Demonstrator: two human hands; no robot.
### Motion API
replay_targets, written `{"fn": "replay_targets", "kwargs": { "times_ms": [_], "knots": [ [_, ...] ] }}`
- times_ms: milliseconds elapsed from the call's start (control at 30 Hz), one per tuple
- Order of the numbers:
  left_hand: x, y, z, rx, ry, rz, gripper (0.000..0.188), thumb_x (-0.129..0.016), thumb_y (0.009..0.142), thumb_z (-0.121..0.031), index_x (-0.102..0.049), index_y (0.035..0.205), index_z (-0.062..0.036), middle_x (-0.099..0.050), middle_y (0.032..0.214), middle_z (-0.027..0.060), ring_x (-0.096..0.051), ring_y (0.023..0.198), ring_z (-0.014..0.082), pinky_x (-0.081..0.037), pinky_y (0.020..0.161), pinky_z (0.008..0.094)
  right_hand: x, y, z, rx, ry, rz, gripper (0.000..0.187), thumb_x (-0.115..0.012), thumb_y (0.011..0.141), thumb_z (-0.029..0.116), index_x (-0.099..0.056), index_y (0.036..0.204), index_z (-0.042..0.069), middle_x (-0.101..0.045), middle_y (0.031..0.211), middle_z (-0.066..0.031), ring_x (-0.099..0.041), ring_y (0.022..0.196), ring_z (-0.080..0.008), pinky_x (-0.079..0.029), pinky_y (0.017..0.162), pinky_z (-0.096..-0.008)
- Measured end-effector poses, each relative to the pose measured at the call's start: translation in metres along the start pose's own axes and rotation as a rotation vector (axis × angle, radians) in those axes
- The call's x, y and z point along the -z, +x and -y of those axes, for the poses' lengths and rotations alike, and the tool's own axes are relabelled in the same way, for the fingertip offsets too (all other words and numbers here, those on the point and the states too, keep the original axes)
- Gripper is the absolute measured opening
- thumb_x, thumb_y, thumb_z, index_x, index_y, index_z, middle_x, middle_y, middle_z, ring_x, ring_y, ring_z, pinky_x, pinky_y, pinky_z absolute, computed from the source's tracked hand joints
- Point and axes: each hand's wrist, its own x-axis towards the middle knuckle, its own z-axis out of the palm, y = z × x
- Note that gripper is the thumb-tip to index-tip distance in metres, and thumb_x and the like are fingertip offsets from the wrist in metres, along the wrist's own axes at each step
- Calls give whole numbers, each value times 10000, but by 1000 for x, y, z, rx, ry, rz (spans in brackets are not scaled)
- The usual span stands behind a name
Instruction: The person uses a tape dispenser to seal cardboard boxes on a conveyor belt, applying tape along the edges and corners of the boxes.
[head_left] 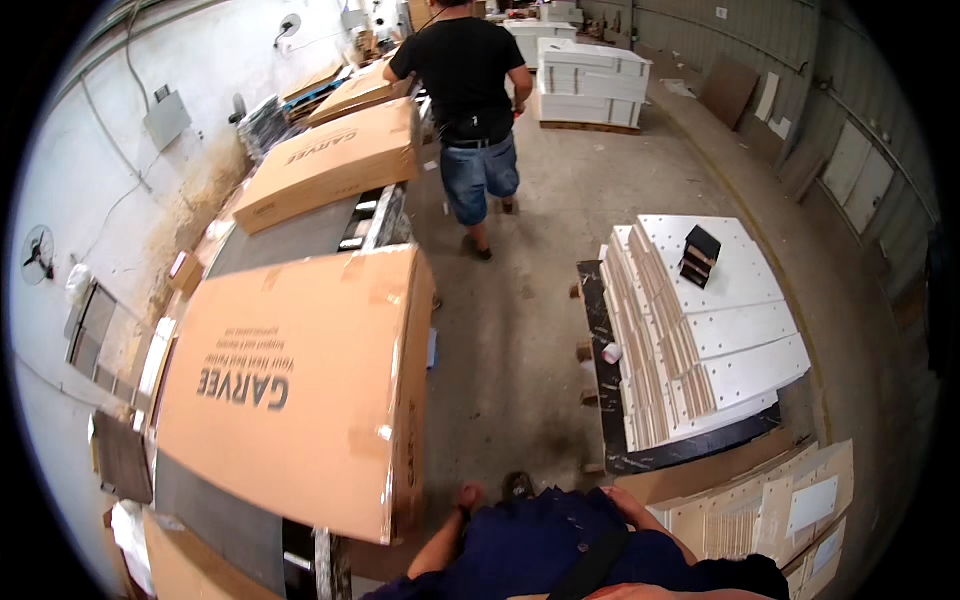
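My left hand (pixel 470 496) hangs low at my side, close to the large taped cardboard box (pixel 320 400) on the conveyor but apart from it. Its fingers are too small and dim to make out. At my right hip, my right hand (pixel 622 500) is near the flat cardboard sheets (pixel 745 510), its fingers mostly hidden by my dark shirt. I see nothing held in either hand. The box lies flat on the roller conveyor (pixel 300 560), with clear tape along its edges.
Another box (pixel 335 165) lies farther along the conveyor. A person in a black shirt (pixel 465 75) walks beside it, facing away. To the right, white drilled panels (pixel 745 320) are stacked on a pallet, topped by a small black object (pixel 700 255). More white stacks (pixel 592 85) stand beyond.
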Motion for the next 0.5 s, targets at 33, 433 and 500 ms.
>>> {"fn": "replay_targets", "kwargs": {
  "times_ms": [33, 433, 500],
  "knots": [
    [15, 38, -10, 195, -699, -85, 245, -476, 904, -261, -616, 945, -65, -633, 858, 39, -588, 827, 205, -465, 785, 314, -7, 6, 81, -39, 56, 67, 368, -464, 916, 337, -550, 1122, 44, -596, 1005, -91, -542, 947, -170, -432, 824, -320],
    [-128, 171, -738, -1282, 193, 1387, 526, -423, 914, -354, -399, 1287, 16, -340, 1347, 238, -315, 1261, 362, -262, 1032, 445, -25, 41, 697, 1310, -224, 1540, 546, -408, 936, 419, -405, 1294, 8, -424, 1300, -143, -381, 1226, -264, -279, 1029, -397],
    [-133, 187, -775, -1145, 315, 1494, 622, -337, 913, -454, -279, 1363, -28, -193, 1402, 262, -179, 1298, 420, -176, 1025, 531, -27, 67, 718, 1339, -237, 1658, 543, -407, 937, 417, -406, 1293, 7, -422, 1302, -146, -380, 1227, -269, -279, 1029, -400]
  ]
}}
